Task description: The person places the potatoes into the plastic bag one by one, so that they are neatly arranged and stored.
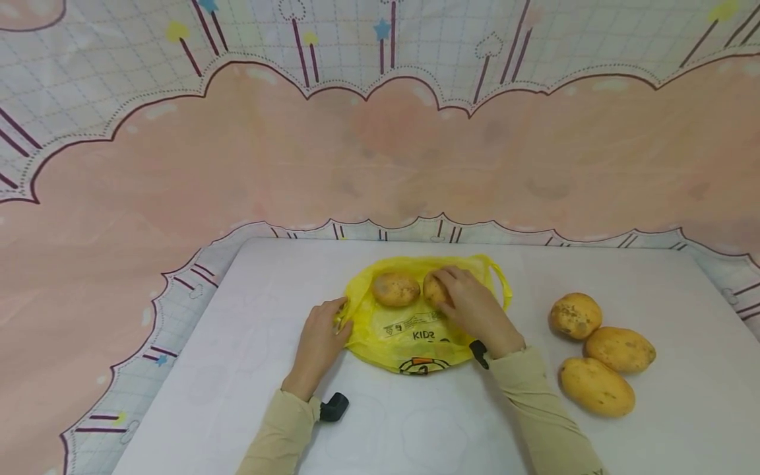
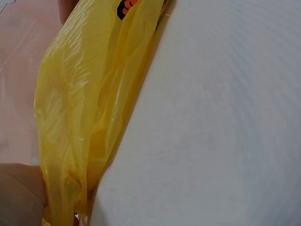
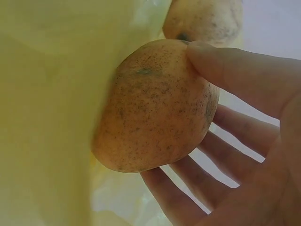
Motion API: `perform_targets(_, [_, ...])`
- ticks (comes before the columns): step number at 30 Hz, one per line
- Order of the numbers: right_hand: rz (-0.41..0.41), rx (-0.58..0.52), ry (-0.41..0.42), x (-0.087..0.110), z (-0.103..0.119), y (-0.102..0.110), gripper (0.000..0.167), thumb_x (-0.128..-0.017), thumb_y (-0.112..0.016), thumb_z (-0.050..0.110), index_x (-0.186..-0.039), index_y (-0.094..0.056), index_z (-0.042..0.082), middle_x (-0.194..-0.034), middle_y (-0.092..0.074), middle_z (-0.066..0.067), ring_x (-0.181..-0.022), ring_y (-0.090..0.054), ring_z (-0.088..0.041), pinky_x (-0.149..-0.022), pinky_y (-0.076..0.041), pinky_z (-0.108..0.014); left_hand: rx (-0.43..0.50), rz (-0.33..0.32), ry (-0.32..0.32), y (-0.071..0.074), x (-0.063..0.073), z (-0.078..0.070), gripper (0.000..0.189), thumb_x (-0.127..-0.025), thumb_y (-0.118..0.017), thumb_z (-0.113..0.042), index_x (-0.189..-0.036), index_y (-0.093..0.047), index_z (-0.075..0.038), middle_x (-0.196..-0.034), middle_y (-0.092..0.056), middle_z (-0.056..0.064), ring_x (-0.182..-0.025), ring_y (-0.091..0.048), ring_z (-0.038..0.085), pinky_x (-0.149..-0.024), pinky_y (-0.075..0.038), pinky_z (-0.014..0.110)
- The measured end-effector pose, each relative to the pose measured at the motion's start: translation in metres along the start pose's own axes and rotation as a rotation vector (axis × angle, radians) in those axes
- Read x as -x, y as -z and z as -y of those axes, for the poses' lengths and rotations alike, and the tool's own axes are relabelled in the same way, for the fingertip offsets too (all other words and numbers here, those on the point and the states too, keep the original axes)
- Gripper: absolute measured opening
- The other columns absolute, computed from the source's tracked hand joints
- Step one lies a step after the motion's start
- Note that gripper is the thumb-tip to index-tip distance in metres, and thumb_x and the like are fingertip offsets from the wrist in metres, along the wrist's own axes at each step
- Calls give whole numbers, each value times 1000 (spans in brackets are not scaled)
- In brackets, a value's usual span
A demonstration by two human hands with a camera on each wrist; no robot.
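Note:
A yellow plastic bag (image 1: 380,349) with printed lettering lies flat on the white table, its handle loop toward the back right. At the bag's left edge, my left hand (image 1: 317,340) pinches the gathered plastic; the left wrist view shows the folds of the bag (image 2: 70,103) bunched by the thumb (image 2: 21,193). My right hand (image 1: 477,310) grips a potato (image 3: 155,108) over the bag, thumb on one side and fingers spread along the other. Beside it, a second potato (image 1: 396,289) rests at the bag, left of the held one.
Three more potatoes sit grouped on the right of the table: a rounder one (image 1: 576,316) at the back, an oval one (image 1: 620,349) and another oval one (image 1: 597,387) in front. A patterned cloth backdrop (image 1: 380,158) rises behind the table's far edge.

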State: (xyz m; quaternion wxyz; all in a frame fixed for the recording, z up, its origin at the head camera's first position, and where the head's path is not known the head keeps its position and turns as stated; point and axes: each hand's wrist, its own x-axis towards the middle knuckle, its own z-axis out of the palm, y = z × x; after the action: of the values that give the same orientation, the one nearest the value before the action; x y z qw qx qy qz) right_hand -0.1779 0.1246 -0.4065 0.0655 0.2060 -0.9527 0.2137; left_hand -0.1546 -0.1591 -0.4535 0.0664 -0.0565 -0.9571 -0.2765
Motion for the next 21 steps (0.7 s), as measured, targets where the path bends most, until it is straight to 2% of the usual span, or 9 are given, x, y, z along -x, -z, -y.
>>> perform_targets(21, [46,-39,-49,-7,-1,-5,52,-90,-74,18,-135,-55,1,-136,-56,-18,-128,-50,-36,-107,-43,-51,-9,-8,-6,1,1,-1,48,-92,-70,-16,-135,-57,-1,-129,-62,15,-114,-55,31,-100,-46,44])
